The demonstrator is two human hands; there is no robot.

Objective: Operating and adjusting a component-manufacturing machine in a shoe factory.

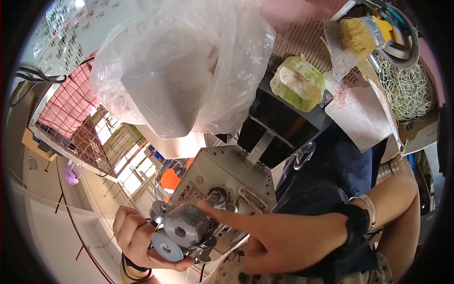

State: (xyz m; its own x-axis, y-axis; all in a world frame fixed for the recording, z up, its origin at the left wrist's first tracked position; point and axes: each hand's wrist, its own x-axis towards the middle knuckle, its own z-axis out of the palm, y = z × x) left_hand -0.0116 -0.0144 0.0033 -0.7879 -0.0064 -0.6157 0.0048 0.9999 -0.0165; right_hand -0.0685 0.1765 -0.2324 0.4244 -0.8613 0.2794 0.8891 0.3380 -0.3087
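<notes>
Cluttered bench (352,111) crowds both hands.

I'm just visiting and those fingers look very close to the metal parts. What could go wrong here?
The right hand pokes a fingertip beside the knurled metal roller, so it might get pinched if the roller turns. The left hand cups the smooth discs from below; they could slip. The plastic bag hanging close above might snag.

Cluttered workbench (302,28) with brush (362,35), rubber bands (409,87)
</notes>
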